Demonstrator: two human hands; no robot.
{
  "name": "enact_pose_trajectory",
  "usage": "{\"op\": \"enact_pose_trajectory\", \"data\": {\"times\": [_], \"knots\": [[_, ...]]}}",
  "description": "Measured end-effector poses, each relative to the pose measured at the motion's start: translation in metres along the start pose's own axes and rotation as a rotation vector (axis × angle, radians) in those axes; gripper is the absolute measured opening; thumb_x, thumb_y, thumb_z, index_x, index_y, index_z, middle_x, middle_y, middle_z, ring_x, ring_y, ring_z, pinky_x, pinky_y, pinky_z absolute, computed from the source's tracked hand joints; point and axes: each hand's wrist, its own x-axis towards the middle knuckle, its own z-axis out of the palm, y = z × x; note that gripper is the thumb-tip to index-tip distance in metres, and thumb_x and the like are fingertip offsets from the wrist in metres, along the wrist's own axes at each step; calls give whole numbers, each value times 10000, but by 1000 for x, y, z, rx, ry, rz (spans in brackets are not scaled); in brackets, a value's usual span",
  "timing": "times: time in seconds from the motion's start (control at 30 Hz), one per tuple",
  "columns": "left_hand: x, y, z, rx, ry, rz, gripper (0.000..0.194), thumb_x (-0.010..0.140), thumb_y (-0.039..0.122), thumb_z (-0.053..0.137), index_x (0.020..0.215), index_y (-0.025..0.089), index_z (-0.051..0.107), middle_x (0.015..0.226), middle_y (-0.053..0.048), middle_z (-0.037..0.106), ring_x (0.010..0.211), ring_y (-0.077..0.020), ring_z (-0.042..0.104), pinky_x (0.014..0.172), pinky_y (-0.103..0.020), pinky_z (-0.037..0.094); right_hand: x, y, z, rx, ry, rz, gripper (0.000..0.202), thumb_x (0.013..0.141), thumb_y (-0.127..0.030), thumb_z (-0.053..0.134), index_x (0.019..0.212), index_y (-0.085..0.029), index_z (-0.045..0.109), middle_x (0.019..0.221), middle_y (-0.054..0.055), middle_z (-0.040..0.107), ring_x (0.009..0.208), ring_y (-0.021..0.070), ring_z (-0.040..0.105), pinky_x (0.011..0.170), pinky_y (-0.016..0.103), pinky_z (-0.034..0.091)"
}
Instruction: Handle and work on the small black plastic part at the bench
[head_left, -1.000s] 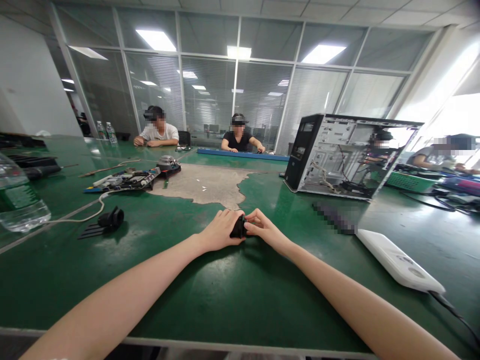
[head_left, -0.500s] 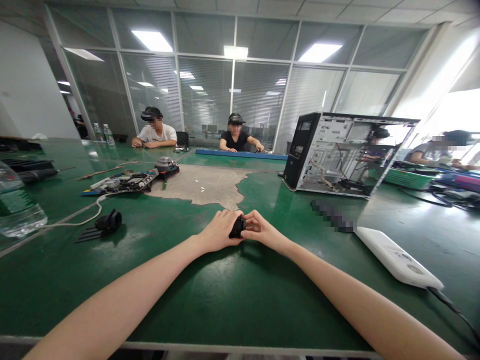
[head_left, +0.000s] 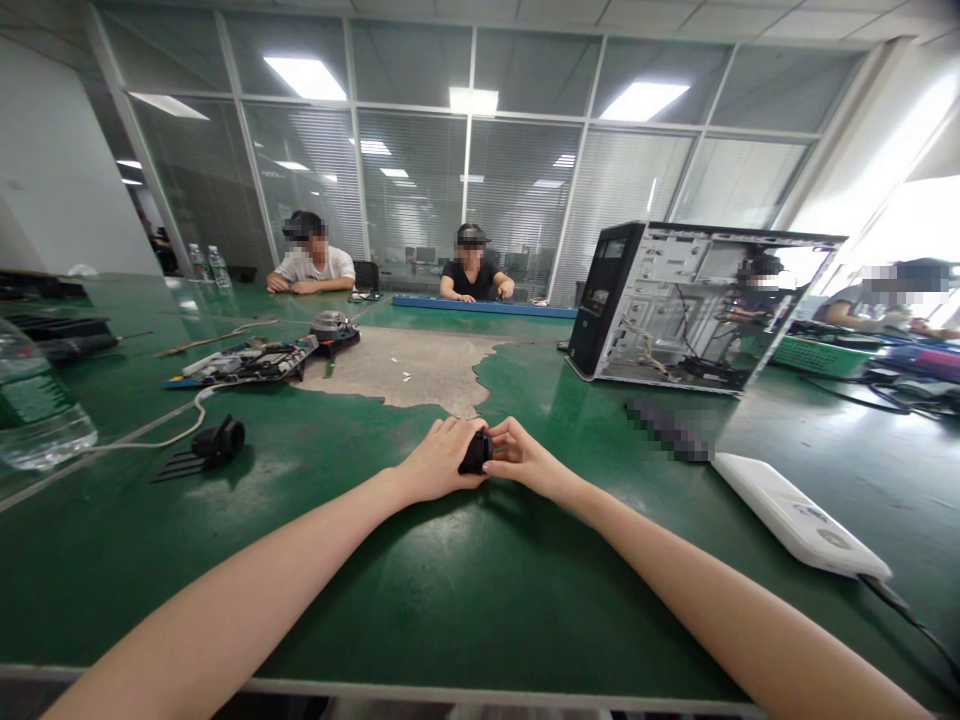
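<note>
Between my hands, just above or on the green table [head_left: 480,600], is a small black part [head_left: 474,455], ridged and too small to name. My left hand [head_left: 439,462] wraps around its left side, fingers curled over the top. From the right, the fingertips of my right hand [head_left: 521,462] pinch its edge. To the left lies another black piece [head_left: 217,442] with a round opening and several thin prongs. A white power bank-like device [head_left: 795,515] with a dark cable rests to the right.
An open computer case [head_left: 697,310] stands at the back right. A circuit board with parts [head_left: 247,362] lies at the back left, near a water bottle [head_left: 37,405]. Two people sit across the table, another at the far right beside a green basket [head_left: 825,357].
My hands and the black part stay almost where they were. Across the table, the person in black has drawn one hand inward.
</note>
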Motion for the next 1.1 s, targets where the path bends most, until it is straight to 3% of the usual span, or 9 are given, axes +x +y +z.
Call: {"op": "enact_pose_trajectory", "data": {"times": [0.2,0.37,0.67,0.87,1.0,1.1], "knots": [[0,0,0,-9,6,1,588,668,400,592,1142,190,315,1091,-88,472,966,-249,444,811,-377,327,1,-6,6,-65,124,47,273,701,-394,574,850,-209,440,830,-9,538,747,109,534,678,282,460],[0,1,-1,6,4,7,578,673,414,585,1132,180,324,1057,-87,485,948,-250,447,802,-374,333,3,-3,7,-66,165,83,292,695,-381,584,883,-206,445,852,-1,533,733,107,533,677,284,458],[0,1,0,7,-8,-8,588,664,384,594,1145,187,318,1053,-83,484,944,-248,454,804,-375,330,1,-5,1,-67,16,-30,374,602,-301,687,859,-212,431,896,-7,505,827,130,530,747,302,449],[0,0,0,4,1,-4,583,669,416,588,1137,189,324,1066,-85,479,954,-251,449,809,-380,334,2,-3,6,-61,129,-14,229,709,-365,575,809,-206,443,817,-18,504,763,112,528,715,277,442],[0,1,-2,6,-5,-1,575,676,417,582,1133,182,325,1056,-83,486,945,-250,450,800,-376,339,4,4,6,-68,196,66,272,698,-367,584,860,-204,439,838,-6,503,732,109,527,674,277,448],[0,1,-2,10,-9,-1,570,679,408,579,1136,181,323,1055,-84,488,938,-250,453,796,-375,339,4,7,3,-63,118,76,303,706,-345,582,927,-210,426,826,-2,521,751,116,535,715,302,447]]}}
